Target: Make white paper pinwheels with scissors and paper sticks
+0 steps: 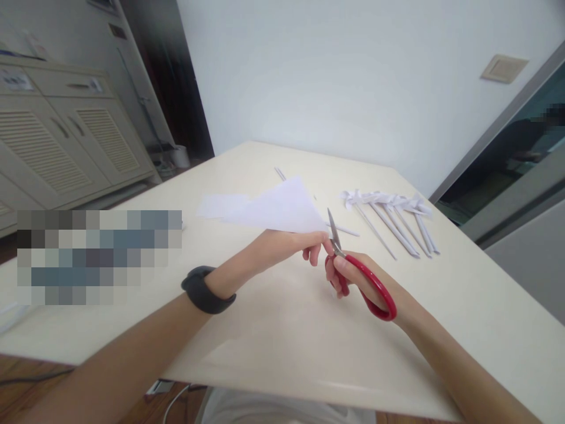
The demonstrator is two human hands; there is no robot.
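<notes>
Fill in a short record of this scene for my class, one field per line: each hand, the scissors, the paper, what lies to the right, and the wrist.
Left hand: holds a white paper sheet near its right corner
Right hand: grips scissors
Scissors: red handles, metal blades beside that corner
More paper: a white piece lies left of the sheet
Right side of table: pinwheel-like paper shapes with sticks
Left wrist: dark band

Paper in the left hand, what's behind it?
Past the held paper, thin white sticks poke out at its far edge, another stick at its right, and a pale sheet at its left. Whatever the paper covers can't be seen.
</notes>
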